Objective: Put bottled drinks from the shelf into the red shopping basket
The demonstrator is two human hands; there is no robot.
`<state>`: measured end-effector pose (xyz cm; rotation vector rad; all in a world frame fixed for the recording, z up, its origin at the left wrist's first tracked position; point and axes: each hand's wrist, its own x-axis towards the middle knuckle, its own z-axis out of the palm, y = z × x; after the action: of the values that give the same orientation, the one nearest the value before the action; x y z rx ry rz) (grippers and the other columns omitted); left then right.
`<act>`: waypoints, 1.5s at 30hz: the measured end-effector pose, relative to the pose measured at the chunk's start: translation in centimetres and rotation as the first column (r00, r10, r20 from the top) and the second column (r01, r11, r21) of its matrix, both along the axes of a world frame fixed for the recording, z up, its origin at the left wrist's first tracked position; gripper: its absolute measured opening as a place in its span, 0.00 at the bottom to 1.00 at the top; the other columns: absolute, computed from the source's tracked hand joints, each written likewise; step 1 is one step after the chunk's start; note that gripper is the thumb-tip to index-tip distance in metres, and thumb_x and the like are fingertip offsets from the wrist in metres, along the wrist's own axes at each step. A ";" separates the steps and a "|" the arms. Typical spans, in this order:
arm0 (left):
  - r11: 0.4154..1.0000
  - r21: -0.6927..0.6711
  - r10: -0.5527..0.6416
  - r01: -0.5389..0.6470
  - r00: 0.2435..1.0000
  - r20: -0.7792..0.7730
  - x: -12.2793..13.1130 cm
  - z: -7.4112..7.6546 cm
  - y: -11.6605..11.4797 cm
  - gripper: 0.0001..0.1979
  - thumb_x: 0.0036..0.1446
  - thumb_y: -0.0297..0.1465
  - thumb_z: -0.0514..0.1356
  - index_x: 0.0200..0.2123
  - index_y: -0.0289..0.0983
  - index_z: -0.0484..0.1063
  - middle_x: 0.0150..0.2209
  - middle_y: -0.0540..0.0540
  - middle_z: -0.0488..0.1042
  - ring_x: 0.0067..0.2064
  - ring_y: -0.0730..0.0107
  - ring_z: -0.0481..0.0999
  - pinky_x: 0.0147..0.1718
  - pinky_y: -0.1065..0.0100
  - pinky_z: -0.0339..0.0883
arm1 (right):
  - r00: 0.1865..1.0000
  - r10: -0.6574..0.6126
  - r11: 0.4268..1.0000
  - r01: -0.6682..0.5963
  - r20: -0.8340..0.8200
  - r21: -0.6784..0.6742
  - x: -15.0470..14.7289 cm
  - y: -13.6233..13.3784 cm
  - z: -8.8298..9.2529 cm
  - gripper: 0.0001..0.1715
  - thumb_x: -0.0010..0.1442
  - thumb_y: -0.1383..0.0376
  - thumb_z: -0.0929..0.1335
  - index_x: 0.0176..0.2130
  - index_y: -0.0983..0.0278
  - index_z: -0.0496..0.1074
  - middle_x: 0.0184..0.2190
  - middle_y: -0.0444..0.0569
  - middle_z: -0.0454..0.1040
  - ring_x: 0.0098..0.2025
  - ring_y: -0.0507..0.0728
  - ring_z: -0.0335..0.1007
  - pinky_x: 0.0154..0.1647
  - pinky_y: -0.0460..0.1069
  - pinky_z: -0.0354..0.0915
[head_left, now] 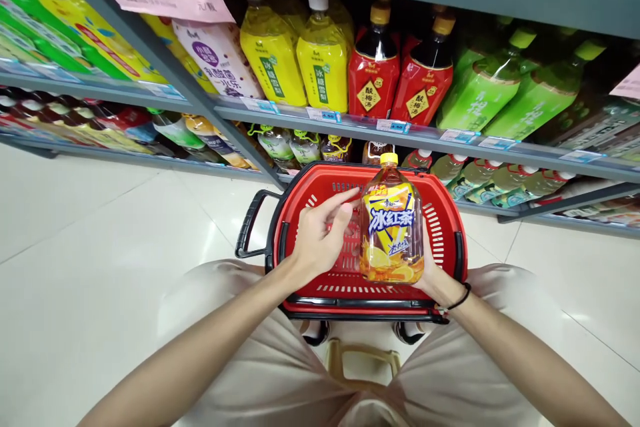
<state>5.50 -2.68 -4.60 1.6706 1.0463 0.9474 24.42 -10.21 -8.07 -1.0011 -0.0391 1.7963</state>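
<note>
The person's bare left forearm (210, 340) and right forearm (530, 353) reach forward and slant inward toward each other. The left grip (320, 233) is empty and loosely spread, the index finger stretched out and the thumb raised apart from it. The right grip (428, 265), mostly hidden, is in a hold. The left thigh (240, 373) and right thigh (460, 347) spread wide, one outside each grip.

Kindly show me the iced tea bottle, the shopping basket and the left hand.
Iced tea bottle (393, 220): head view, front label.
Shopping basket (451, 213): head view, right wall.
Left hand (318, 237): head view, its back.
</note>
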 end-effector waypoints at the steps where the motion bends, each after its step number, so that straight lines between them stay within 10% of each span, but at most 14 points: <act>1: 1.000 0.006 -0.010 0.010 1.000 0.011 0.0 0.0 0.1 0.31 0.72 0.52 0.55 0.61 0.34 0.77 0.47 0.39 0.86 0.34 0.60 0.86 0.33 0.62 0.80 | 0.999 0.028 1.000 -0.029 -0.024 -0.008 0.2 -0.1 0.0 0.37 0.59 0.31 0.66 0.39 0.59 0.81 0.34 0.53 0.83 0.44 0.67 0.80 0.40 0.60 0.77; 6: 0.998 0.034 -0.063 0.061 0.997 0.036 0.0 -0.1 0.2 0.26 0.73 0.47 0.57 0.61 0.35 0.76 0.53 0.37 0.84 0.43 0.59 0.87 0.41 0.63 0.82 | 0.978 0.114 0.993 -0.115 -0.177 0.003 0.8 0.2 0.9 0.42 0.61 0.29 0.62 0.33 0.62 0.78 0.28 0.53 0.81 0.28 0.61 0.75 0.21 0.50 0.68; 17: 0.998 -0.028 -0.053 0.057 0.991 0.120 0.8 -0.4 0.5 0.29 0.71 0.48 0.58 0.66 0.36 0.68 0.50 0.37 0.84 0.39 0.63 0.86 0.34 0.66 0.82 | 0.974 0.101 0.993 -0.086 -0.205 0.082 1.3 0.9 1.1 0.51 0.61 0.25 0.58 0.45 0.64 0.79 0.34 0.55 0.82 0.29 0.61 0.76 0.17 0.48 0.68; 27: 0.998 -0.030 -0.048 0.048 0.999 0.019 0.8 -0.9 0.9 0.28 0.73 0.50 0.54 0.67 0.40 0.69 0.57 0.37 0.79 0.50 0.59 0.82 0.41 0.62 0.79 | 0.991 -0.047 0.998 0.053 -0.121 0.044 0.8 1.5 1.0 0.41 0.72 0.36 0.57 0.57 0.63 0.79 0.46 0.55 0.84 0.52 0.65 0.80 0.57 0.61 0.75; 35: 0.991 -0.074 -0.112 0.113 0.993 0.025 1.2 -1.4 1.4 0.39 0.68 0.53 0.59 0.72 0.39 0.55 0.61 0.33 0.73 0.56 0.53 0.78 0.58 0.48 0.73 | 0.995 -0.046 0.989 0.032 0.091 0.142 0.0 1.1 0.2 0.33 0.68 0.39 0.67 0.54 0.60 0.81 0.51 0.49 0.84 0.56 0.63 0.79 0.62 0.57 0.71; 45: 0.974 -0.151 -0.130 0.171 0.960 0.247 1.3 -1.5 1.4 0.39 0.59 0.48 0.71 0.68 0.41 0.64 0.67 0.37 0.70 0.65 0.50 0.72 0.65 0.51 0.66 | 0.947 0.047 0.951 -0.140 0.319 0.274 0.5 0.3 0.5 0.35 0.57 0.45 0.79 0.58 0.56 0.79 0.54 0.48 0.82 0.62 0.66 0.74 0.66 0.61 0.68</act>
<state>6.84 -1.25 -6.13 1.4349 0.8046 0.9039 24.94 -9.94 -7.53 -1.0667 -0.5435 1.6419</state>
